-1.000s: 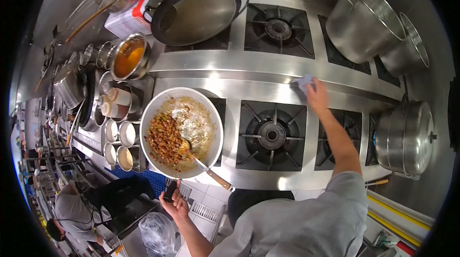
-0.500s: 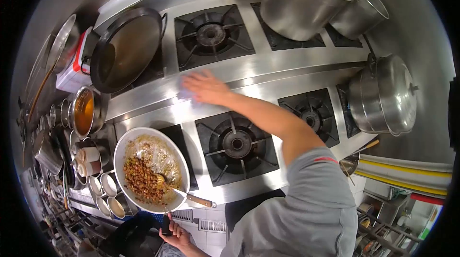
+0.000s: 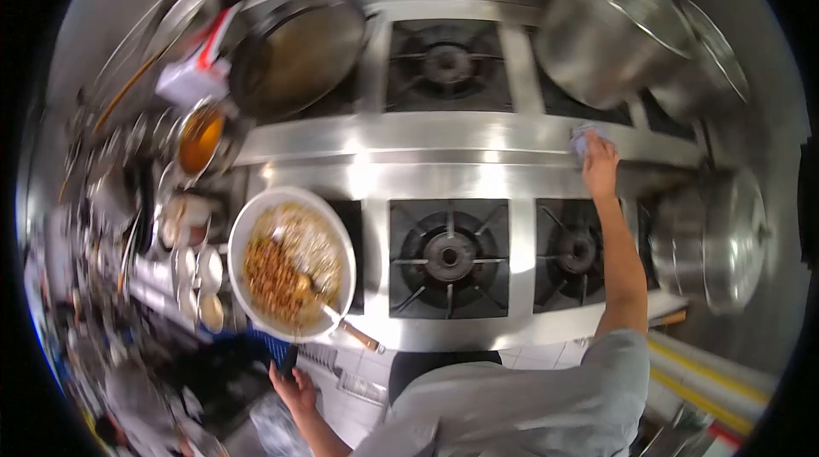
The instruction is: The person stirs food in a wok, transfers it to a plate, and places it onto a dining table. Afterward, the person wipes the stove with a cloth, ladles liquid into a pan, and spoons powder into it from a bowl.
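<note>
My right hand presses a crumpled pale bluish cloth onto the steel strip between the back and front burners, close below the large stockpot. Low at the left, the fingers of my left hand close round a short black handle by the near rim of a wide pale pan. Browned diced food and oily, bubbly liquid lie in this pan. A spoon with a wooden handle rests in it, leaning over the rim.
Front burners and a back burner surround the steel strip. A dark wok sits back left, a lidded pot at right. Left stand a bowl of orange liquid and several small containers. Another person is lower left.
My right hand has swept the cloth along the steel strip from the left, near the wok, to the right by the stockpot. The view has shifted; my left hand stays by the pan.
</note>
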